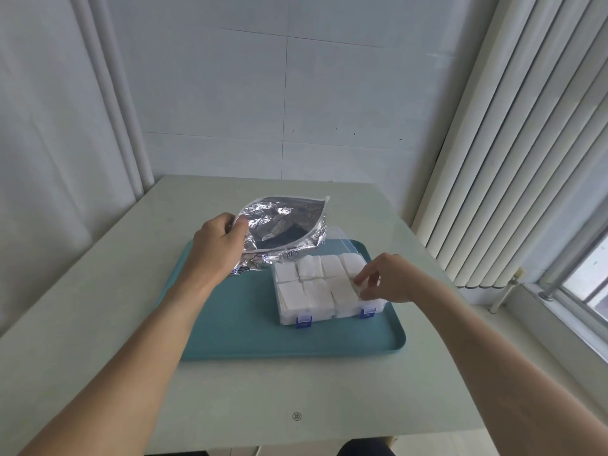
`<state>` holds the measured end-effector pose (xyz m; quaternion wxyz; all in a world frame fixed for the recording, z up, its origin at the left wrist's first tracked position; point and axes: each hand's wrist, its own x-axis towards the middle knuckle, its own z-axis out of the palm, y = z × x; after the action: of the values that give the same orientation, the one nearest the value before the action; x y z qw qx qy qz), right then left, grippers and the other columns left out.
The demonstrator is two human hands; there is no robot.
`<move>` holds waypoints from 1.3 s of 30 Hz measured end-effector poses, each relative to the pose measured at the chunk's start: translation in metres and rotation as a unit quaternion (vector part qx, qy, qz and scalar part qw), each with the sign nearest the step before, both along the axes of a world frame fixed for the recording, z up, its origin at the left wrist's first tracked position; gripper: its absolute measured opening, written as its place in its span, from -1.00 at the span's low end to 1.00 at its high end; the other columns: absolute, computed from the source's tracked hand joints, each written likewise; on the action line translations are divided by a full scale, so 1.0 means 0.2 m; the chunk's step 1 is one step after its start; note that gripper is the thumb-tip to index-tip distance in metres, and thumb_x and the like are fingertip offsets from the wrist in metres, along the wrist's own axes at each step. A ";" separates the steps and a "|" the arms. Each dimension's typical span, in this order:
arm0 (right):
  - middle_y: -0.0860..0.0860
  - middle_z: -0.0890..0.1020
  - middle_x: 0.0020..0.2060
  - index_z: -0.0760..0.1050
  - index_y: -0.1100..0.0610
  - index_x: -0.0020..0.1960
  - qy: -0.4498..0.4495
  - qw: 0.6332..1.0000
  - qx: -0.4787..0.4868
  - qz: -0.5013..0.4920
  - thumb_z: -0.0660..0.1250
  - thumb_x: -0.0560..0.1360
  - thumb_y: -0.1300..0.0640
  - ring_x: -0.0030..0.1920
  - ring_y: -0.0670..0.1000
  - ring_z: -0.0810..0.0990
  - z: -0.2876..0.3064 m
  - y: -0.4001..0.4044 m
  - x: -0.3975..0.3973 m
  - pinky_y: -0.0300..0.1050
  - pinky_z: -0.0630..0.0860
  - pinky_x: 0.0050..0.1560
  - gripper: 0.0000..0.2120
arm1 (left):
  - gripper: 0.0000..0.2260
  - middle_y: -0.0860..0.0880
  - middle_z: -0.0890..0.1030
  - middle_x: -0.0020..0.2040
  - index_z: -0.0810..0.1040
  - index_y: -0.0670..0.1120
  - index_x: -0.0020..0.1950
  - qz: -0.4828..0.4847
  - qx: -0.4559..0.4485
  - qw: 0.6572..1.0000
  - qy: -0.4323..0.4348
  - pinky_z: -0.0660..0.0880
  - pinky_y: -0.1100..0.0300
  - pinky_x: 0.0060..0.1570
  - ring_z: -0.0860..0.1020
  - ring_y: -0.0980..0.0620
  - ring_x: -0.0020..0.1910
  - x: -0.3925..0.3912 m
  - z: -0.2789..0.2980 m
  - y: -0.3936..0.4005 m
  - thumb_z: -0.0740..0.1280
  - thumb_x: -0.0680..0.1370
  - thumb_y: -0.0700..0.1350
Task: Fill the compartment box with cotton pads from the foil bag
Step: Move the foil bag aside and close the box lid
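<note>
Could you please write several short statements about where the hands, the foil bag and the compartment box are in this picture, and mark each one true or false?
1. The left hand grips the edge of the foil bag. True.
2. The foil bag is zipped shut. False: its mouth gapes open towards the camera.
3. The compartment box sits on the teal tray. True.
4. The right hand rests flat on the table, away from the box. False: its fingertips are at the box's right-hand compartments, on the cotton pads.
5. The box's lid is closed and latched. False: the clear lid stands open behind it.
</note>
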<state>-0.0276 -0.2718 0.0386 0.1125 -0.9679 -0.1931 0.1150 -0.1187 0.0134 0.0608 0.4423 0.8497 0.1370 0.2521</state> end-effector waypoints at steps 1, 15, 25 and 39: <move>-0.07 0.67 -0.09 0.67 -0.01 0.19 -0.027 1.000 -0.001 0.004 0.47 0.49 0.06 -0.11 -0.05 0.58 0.02 0.00 0.00 -0.30 0.40 -0.13 -0.73 | -0.67 0.01 0.33 -0.43 0.30 -0.11 -0.33 -0.012 -0.002 1.000 -0.007 0.23 0.11 -0.37 0.28 -0.02 -0.39 0.00 0.01 0.00 0.21 0.63 -0.07; 0.02 0.69 -0.29 0.64 0.23 -0.11 -0.069 0.859 0.504 0.055 0.50 0.47 0.26 -0.26 -0.09 0.62 0.17 0.17 -0.19 -0.20 0.53 -0.14 -0.95 | -0.35 -0.01 0.69 0.11 0.56 -0.04 0.33 -0.347 -0.241 0.906 0.003 0.53 0.22 -0.03 0.64 0.01 0.05 -0.10 0.08 0.17 0.55 0.34 0.23; 0.13 0.72 -0.21 0.59 0.22 -0.03 -0.025 0.793 0.604 -0.079 0.50 0.48 0.21 -0.21 0.05 0.68 0.18 0.34 -0.23 0.15 0.66 -0.10 -0.87 | -0.90 0.01 0.70 -0.29 0.65 -0.16 -0.06 -0.093 -0.252 0.962 -0.057 0.55 0.22 -0.25 0.65 0.09 -0.28 -0.09 -0.03 0.12 0.45 0.53 -0.12; 0.17 0.73 -0.12 0.63 0.22 0.01 0.169 0.828 0.535 0.000 0.56 0.36 0.33 -0.17 0.10 0.71 0.15 0.37 -0.18 -0.08 0.68 -0.10 -0.75 | -0.96 -0.13 0.66 -0.20 0.60 -0.20 -0.07 -0.076 -0.370 0.925 -0.027 0.57 0.17 -0.35 0.63 -0.04 -0.31 0.09 0.19 0.31 0.37 0.56 -0.24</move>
<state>-0.0637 -0.1984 0.0695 0.6433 -0.7218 -0.2024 0.1557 -0.0997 0.0746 0.0988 0.7467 0.6263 0.1436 0.1718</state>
